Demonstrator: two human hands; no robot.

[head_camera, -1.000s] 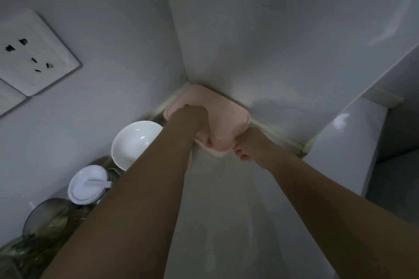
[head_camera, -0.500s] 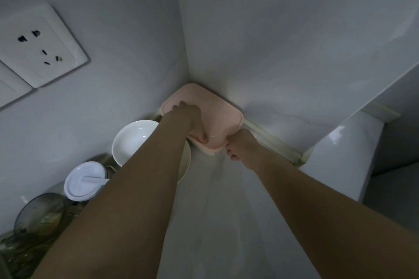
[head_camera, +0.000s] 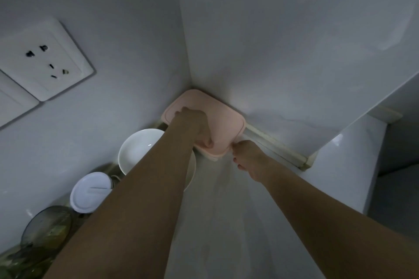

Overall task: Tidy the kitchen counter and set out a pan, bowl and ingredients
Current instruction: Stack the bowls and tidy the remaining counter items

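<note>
From the head camera, a pink cutting board (head_camera: 223, 123) stands in the corner where the two white walls meet, its lower edge on the pale counter (head_camera: 217, 222). The left hand (head_camera: 195, 127) lies over its face with fingers curled around the near edge, gripping it. The right hand (head_camera: 246, 158) pinches the board's lower right corner. Left of the arms, against the wall, sit a white bowl (head_camera: 140, 149), a white-lidded container (head_camera: 89, 191) and a glass lid (head_camera: 46, 225). A wall socket (head_camera: 45, 61) hangs above.
</note>
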